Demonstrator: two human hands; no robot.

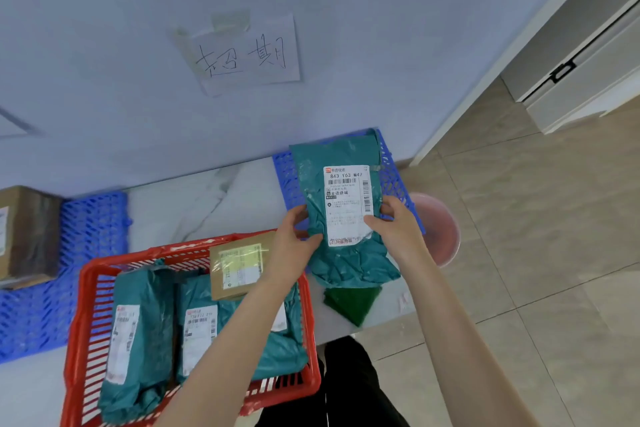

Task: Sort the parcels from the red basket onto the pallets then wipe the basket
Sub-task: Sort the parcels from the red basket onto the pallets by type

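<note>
While we look down over the white marbled tabletop (207, 198), we see both bare hands holding one teal plastic mailer bag (341, 218) up above the table's right end. Our left hand (294, 239) pinches the bag's left edge between thumb and fingers, and our right hand (394, 225) pinches its right edge, the thumb lying on the corner of the white shipping label (348, 204) (its top line reads 843 Y63 M47). Behind the bag lies a blue plastic lattice pallet (391, 177), partly hidden by it; whether the bag touches the pallet we cannot tell.

Near us, to the left, stands the red slatted plastic basket (83, 322), with two more teal mailer bags (138, 340) lying in it side by side and a small brown cardboard box (237, 269) leaning against its far rim. A folded dark green cloth (351, 303) lies on the table just right of the basket, under the held bag. At the table's left end a second blue lattice pallet (93, 225) carries a taped brown carton (27, 236). A handwritten paper note (246, 54) is taped to the wall above.
</note>
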